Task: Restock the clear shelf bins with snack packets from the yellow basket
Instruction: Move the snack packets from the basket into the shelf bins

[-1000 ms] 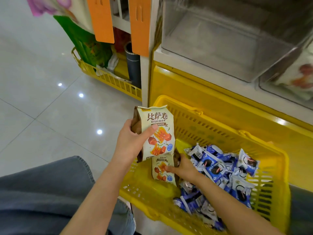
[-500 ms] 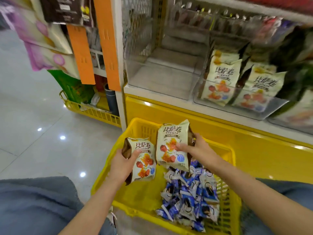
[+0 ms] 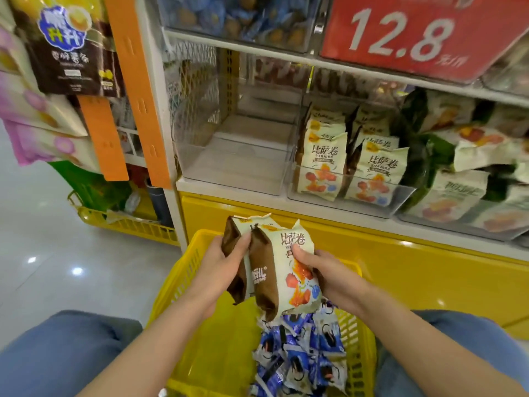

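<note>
Two cream-and-brown snack packets are pressed side by side above the yellow basket (image 3: 355,336). My left hand (image 3: 220,265) grips the left packet (image 3: 233,270), and my right hand (image 3: 317,267) grips the right packet (image 3: 282,270) with the thumb across its front. Several blue-and-white packets (image 3: 300,359) lie in the basket's right half. On the shelf above, a clear bin (image 3: 237,156) has nothing in it. The clear bin (image 3: 400,196) to its right holds several matching cream packets (image 3: 323,164) standing upright.
A red price sign (image 3: 415,32) reading 12.8 hangs over the upper shelf. Green-and-white packets (image 3: 455,179) fill the bins at far right. An orange strip (image 3: 134,81) runs down the shelf post. A second yellow basket (image 3: 126,222) stands on the floor at left. My knees flank the basket.
Both hands have risen with their packets and brought them together. The view has tilted up, so the shelf bins and the price sign show.
</note>
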A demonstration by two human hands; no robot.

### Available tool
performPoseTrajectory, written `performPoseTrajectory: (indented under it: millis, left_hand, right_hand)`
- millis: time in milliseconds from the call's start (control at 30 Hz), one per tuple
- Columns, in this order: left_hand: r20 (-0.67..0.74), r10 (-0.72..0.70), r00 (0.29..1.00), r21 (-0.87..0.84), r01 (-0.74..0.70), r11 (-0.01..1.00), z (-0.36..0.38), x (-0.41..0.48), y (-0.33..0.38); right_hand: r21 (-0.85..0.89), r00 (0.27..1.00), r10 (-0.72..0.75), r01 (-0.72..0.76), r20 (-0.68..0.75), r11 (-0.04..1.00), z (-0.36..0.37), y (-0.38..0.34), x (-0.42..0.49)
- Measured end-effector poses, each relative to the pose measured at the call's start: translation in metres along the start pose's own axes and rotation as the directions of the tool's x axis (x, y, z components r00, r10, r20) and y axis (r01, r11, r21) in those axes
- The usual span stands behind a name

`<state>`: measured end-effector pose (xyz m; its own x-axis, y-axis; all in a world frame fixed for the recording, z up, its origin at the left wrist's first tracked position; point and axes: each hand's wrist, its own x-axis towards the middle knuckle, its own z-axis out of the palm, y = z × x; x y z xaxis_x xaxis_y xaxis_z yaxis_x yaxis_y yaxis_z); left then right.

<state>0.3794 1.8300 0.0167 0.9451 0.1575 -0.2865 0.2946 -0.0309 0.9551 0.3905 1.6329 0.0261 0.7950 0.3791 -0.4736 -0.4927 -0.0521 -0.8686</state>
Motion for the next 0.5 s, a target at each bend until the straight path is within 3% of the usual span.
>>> performPoseTrajectory:
  millis: [167,267,333,400,500]
  left_hand:
    - [-0.028,0.189,0.982,0.072,-0.186,0.980,0.021,0.021,0.040]
    - [0.004,0.247,0.969,0.060,-0.247,0.967,0.037,0.037,0.061]
    - [0.025,0.266,0.964,0.013,-0.266,0.964,0.049,0.047,0.071]
    - [0.041,0.261,0.964,-0.050,-0.259,0.964,0.061,0.056,0.078]
    - [0.092,0.253,0.963,-0.112,-0.242,0.964,0.076,0.064,0.083]
  right_hand:
    - [-0.236,0.976,-0.150,0.110,-0.159,0.965,-0.023,-0.050,-0.011]
    - [-0.341,0.905,-0.309,0.203,-0.292,0.918,-0.049,-0.085,-0.026]
    - [-0.428,0.778,-0.485,0.310,-0.399,0.849,-0.069,-0.108,-0.033]
    - [-0.512,0.596,-0.638,0.397,-0.487,0.762,-0.089,-0.128,-0.038]
    - [-0.603,0.378,-0.758,0.460,-0.531,0.652,-0.119,-0.149,-0.032]
